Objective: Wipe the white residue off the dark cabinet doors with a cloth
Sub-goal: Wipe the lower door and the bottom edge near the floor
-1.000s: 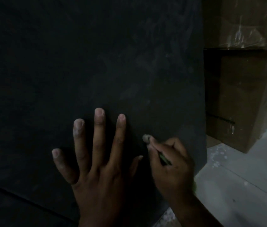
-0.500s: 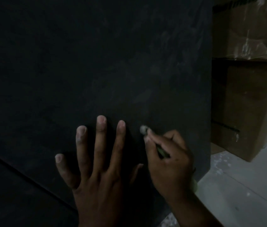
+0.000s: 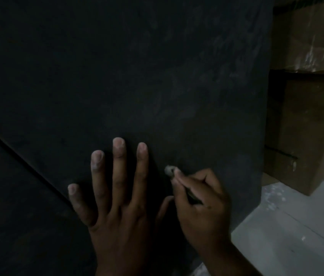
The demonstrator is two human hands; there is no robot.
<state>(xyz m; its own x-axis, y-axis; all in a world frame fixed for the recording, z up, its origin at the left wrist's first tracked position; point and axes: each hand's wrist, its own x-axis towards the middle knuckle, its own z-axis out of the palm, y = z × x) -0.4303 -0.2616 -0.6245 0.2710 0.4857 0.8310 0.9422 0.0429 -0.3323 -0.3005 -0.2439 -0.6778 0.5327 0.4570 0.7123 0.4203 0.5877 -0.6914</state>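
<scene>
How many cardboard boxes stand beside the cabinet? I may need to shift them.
2: an upper box top right, a lower box beneath it on the floor. Others may be hidden.

One head-worn view (wide-angle) looks forward and down, close against the dark cabinet door [image 3: 117,76], floor [image 3: 296,236] at right.

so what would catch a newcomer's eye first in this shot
Two hands low on a dark cabinet door: the left hand lies flat with fingers spread, while the right hand beside it pinches a small pale wad against the surface. Cardboard boxes stand at the right edge.
</scene>
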